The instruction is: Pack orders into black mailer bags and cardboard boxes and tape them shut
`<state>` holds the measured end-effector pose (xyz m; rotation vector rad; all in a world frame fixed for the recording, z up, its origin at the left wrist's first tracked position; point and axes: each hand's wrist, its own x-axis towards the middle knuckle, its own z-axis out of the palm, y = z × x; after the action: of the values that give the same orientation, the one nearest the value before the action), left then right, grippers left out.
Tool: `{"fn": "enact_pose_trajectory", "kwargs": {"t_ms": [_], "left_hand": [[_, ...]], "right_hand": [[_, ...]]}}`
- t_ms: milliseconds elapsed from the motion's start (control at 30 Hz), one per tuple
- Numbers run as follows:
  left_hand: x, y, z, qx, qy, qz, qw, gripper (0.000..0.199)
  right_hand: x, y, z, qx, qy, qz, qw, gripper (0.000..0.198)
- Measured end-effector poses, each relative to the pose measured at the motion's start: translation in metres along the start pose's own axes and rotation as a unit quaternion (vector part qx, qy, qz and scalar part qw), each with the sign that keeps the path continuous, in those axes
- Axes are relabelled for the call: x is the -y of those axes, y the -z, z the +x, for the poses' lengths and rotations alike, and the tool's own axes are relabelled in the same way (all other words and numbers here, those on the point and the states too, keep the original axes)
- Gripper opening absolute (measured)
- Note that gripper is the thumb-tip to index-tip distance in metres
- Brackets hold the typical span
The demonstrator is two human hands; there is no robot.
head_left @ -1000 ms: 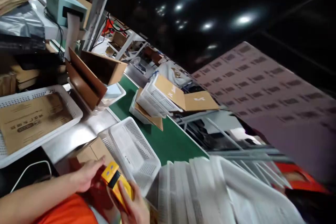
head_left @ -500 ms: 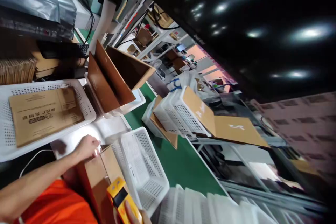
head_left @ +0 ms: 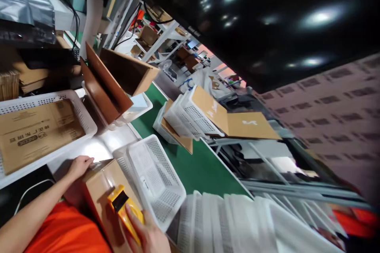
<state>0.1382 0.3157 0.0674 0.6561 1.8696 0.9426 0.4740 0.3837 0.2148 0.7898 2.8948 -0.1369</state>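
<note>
A closed brown cardboard box [head_left: 102, 189] stands against my body, a strip of clear shiny tape along its top. At the box's far end, my left hand [head_left: 79, 167] is closed, fingertips pinching the tape's end at the edge. My right hand [head_left: 152, 234] grips a yellow tape dispenser [head_left: 127, 214], held low over the near part of the box top. The lower part of the box is hidden by the orange clothing and my hands.
Beside the box lies a white perforated basket [head_left: 157, 182]. Stacked white baskets [head_left: 219, 221] stand at the near right. A basket with flat cardboard [head_left: 38, 130] is at left, an open carton [head_left: 127, 71] beyond. A large black screen [head_left: 252, 19] overhangs the green table [head_left: 196, 174].
My right hand has come further into view with the tape dispenser, slightly up and left in the picture. My left hand has lowered to the box's far edge. The whole view has shifted.
</note>
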Motion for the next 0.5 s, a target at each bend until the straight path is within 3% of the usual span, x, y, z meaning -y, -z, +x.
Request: {"fn": "enact_pose_trajectory", "kwargs": {"t_ms": [133,200,333,400,500], "left_hand": [[0.019,-0.018,0.000,0.050,-0.033,0.029,0.998,0.044],[0.022,-0.014,0.001,0.066,-0.043,0.054,0.995,0.037],[0.007,0.007,0.006,0.086,-0.048,0.127,0.987,0.025],[-0.015,0.011,0.009,0.063,-0.047,0.161,0.984,0.037],[-0.056,0.002,0.010,0.044,-0.056,0.197,0.978,0.074]], "right_hand": [[0.016,0.016,0.005,0.004,-0.027,0.035,0.999,0.058],[0.021,0.020,0.007,0.000,-0.041,0.026,0.999,0.054],[0.031,0.042,0.015,0.076,-0.076,0.011,0.994,0.052],[0.040,0.059,0.021,0.119,-0.084,0.020,0.989,0.053],[0.055,0.081,0.033,0.163,-0.099,0.005,0.982,0.058]]}}
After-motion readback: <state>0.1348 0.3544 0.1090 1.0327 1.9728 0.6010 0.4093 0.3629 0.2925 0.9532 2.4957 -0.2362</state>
